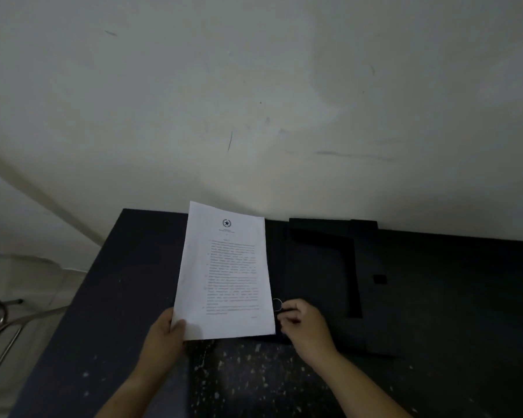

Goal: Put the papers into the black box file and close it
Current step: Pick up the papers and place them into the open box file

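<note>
White printed papers point(224, 273) with a star emblem at the top are held over the dark table, tilted up at the far end. My left hand point(163, 336) grips their near left corner, thumb on top. The black box file point(323, 276) lies open on the table just right of the papers, its lid flap spread out further right. My right hand point(302, 324) rests at the file's near left edge, fingers curled around the edge beside a small metal ring point(277, 304). The papers cover the file's left part.
The dark table point(254, 378) is speckled with white spots and stands against a pale wall point(254, 101). A metal chair frame point(0, 324) stands off the table's left edge, over a light floor.
</note>
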